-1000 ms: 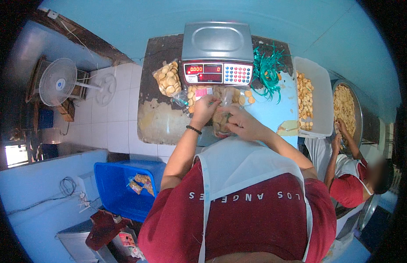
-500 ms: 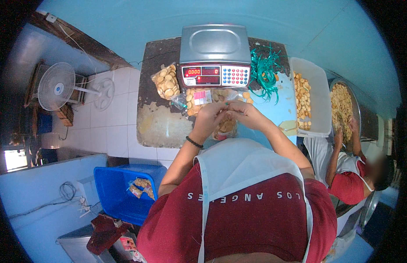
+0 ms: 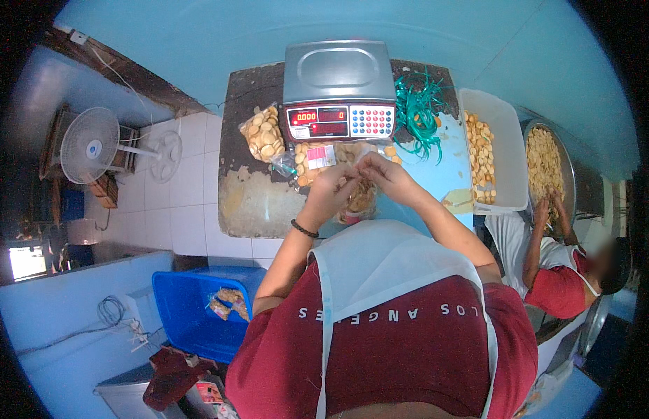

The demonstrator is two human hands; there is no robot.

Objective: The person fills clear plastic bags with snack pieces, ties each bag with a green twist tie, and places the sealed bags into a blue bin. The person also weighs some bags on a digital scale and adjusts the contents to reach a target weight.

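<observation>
My left hand [image 3: 331, 190] and my right hand [image 3: 389, 179] meet just in front of the scale, fingertips pinched close together. They are at the top of a clear plastic bag of round, flat, pale-brown chips [image 3: 361, 200], which stands between my hands and my apron. What the fingertips pinch is too small to make out. Behind my hands lies another chip bag with a pink-and-white label [image 3: 321, 156]. A third filled bag [image 3: 262, 134] rests left of the scale [image 3: 338, 80]. Green ribbon strips [image 3: 419, 112] are heaped at the scale's right.
Right of the table [image 3: 258, 202] stands a translucent bin [image 3: 507, 153] with chips. Beyond it, a co-worker's hands [image 3: 550, 209] are in a large round metal pan of chips [image 3: 544, 157]. A blue tub [image 3: 192, 328] with filled bags is at lower left. A fan [image 3: 90, 146] stands far left.
My hands have drawn slightly apart at the bag's top, the fingertips still pinched. The co-worker's hands have come closer together in the pan. My view has shifted slightly.
</observation>
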